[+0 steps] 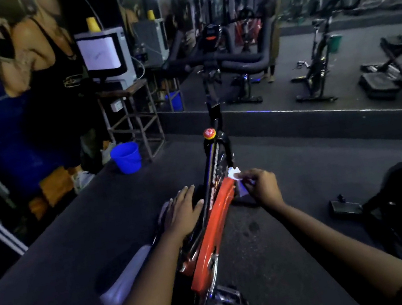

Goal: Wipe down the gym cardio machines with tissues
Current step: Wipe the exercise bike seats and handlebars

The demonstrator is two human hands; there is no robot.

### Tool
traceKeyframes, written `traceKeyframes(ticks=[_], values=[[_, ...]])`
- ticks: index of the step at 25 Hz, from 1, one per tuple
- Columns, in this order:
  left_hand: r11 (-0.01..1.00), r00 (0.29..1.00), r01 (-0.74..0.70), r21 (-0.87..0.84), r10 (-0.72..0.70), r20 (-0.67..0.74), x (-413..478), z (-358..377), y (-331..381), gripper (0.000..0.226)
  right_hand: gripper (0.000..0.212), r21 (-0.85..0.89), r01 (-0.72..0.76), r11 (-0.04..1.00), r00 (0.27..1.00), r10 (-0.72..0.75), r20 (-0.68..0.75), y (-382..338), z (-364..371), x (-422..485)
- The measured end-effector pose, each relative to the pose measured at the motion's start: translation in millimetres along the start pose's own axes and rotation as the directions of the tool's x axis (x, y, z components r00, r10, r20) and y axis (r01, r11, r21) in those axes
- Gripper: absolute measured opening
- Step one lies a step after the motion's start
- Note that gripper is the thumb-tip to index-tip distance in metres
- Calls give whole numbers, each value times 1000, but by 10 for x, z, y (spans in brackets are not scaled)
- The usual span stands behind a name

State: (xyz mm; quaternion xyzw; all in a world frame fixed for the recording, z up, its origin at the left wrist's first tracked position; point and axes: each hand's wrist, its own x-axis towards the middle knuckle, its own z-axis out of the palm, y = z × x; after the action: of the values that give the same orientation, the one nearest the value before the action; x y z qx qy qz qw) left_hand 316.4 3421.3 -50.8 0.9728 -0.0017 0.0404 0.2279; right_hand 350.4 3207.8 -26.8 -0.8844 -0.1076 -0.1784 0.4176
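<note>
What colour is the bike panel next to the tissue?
Orange-red; the panel shows best in the head view.

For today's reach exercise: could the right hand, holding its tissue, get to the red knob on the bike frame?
Probably yes. The right hand pinches the tissue at the top of the orange guard, and the red knob sits just beyond it up the frame, with nothing between.

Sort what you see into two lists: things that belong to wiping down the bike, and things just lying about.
Belongs to the job:
tissue, pinched in the right hand
exercise bike, tissue at its orange guard
left hand, resting flat on the bike

Just lying about:
blue bucket
yellow cup
metal stand
</note>
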Motion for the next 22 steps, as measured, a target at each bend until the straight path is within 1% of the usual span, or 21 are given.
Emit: traceKeyframes(ticks=[3,8,10,13,17,22], values=[[998,998,-64,-6,64,11,476,-20,451,58,27,-50,-16,999,999,13,-47,194,-371,430],[987,988,-157,-22,157,11,1553,-53,1265,59,28,-58,5,998,994,-11,-106,526,-1025,1426],[987,987,-158,-39,158,5,1992,-88,1518,60,26,-68,37,997,993,-44,-106,610,-1234,1818],[988,989,-136,-77,131,-62,2514,-185,1838,60,26,-73,62,995,993,-69,-97,708,-1434,2364],[986,985,-107,-125,89,-146,3016,-322,2027,59,26,-28,126,992,990,-128,-66,795,-1458,3008],[982,968,-129,-139,94,-235,3615,-501,1940,60,23,21,112,994,992,-110,-55,818,-1251,3731]])
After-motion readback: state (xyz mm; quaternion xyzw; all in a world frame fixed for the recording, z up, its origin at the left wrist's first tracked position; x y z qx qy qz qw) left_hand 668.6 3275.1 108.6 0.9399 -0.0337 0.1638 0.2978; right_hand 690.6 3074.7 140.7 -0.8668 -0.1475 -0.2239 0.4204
